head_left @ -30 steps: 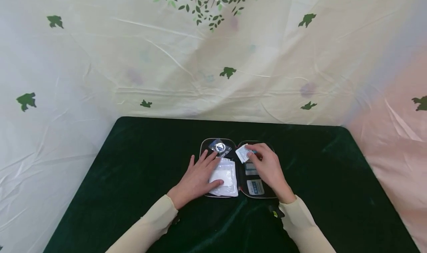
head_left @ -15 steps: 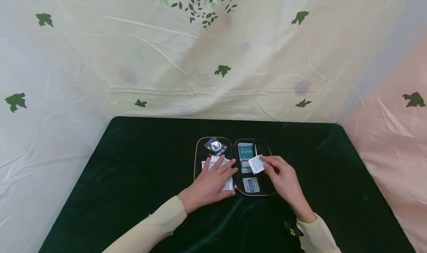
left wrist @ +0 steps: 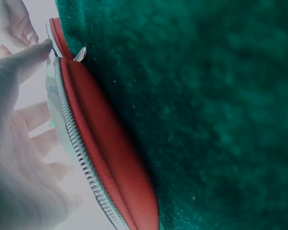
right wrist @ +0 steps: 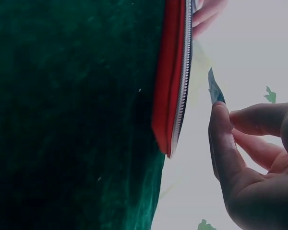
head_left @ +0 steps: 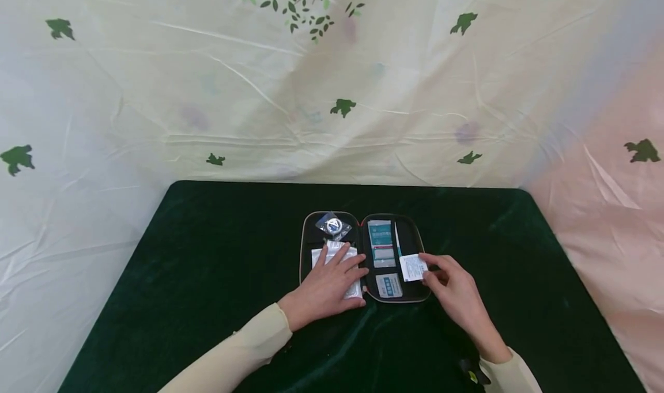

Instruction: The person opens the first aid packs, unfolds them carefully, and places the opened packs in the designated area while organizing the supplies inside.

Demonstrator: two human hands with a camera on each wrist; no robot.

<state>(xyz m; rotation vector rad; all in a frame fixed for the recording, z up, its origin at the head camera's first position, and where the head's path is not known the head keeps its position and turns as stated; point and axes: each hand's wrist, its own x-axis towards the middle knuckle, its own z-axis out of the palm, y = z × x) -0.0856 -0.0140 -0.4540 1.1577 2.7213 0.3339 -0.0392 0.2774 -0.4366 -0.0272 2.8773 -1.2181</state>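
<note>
An unzipped case [head_left: 404, 298] lies spread on the table, black inside and red outside, as the wrist views show. Spread over the white packets [head_left: 354, 290] in its left half is my left hand [head_left: 327, 286], fingers straight and fanned. My right hand [head_left: 459, 292] pinches a small white printed sachet [head_left: 413, 267] between thumb and fingers, over the right half of the case. In the right wrist view the sachet [right wrist: 215, 88] is seen edge-on, above the zipper line. My left palm hides much of the white packets.
A clear packet with a round item [head_left: 333, 226] sits at the top of the left half. The right half holds teal-and-white packets [head_left: 381, 240], a thin white stick [head_left: 397, 237] and a small blue-and-white packet [head_left: 389, 286]. Dark green cloth [head_left: 233, 237] covers the table; a printed curtain [head_left: 270, 93] stands behind.
My right hand has carried the sachet down and to the right, away from the teal packets, uncovering them. My left hand has slid right and slightly down across the white packets.
</note>
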